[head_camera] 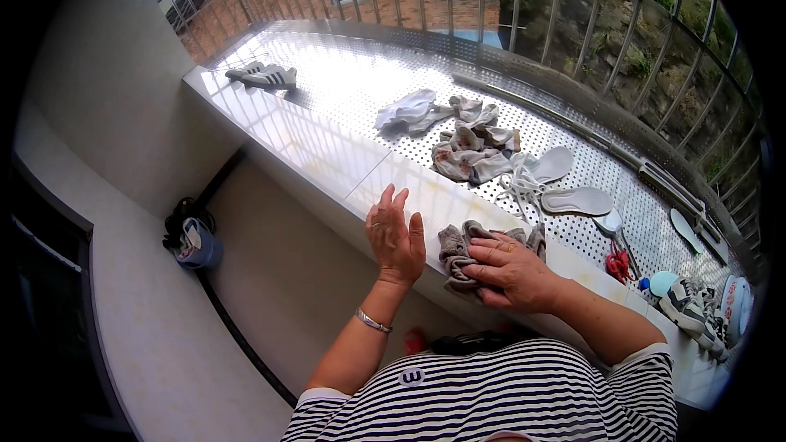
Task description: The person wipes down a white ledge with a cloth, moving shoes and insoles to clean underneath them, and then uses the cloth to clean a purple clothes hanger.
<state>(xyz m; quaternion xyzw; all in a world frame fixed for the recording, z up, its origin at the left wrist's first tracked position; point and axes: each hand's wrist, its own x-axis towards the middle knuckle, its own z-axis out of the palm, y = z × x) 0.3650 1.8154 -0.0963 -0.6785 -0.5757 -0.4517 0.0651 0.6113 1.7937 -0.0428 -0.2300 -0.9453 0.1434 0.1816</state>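
Observation:
My left hand [396, 242] is raised near the ledge's front edge with its fingers apart, holding nothing. A bunched grey-brown cloth [457, 252] lies on the tiled ledge, and my right hand [513, 273] rests over it, fingers spread on its folds; the palm side is hidden. Beyond them, on the perforated metal sheet, lie crumpled socks with a reddish pattern [466, 159] and white socks [408, 109]. White shoelaces [522, 181] sit beside two insoles [577, 201].
Striped sneakers [269, 77] stand at the ledge's far left end, more sneakers [688, 307] at the right. A long metal pole [540, 109] lies along the barred railing. Red laces [618, 264] and a brush-like tool [609, 222] lie nearer. A blue bucket [201, 248] stands on the floor.

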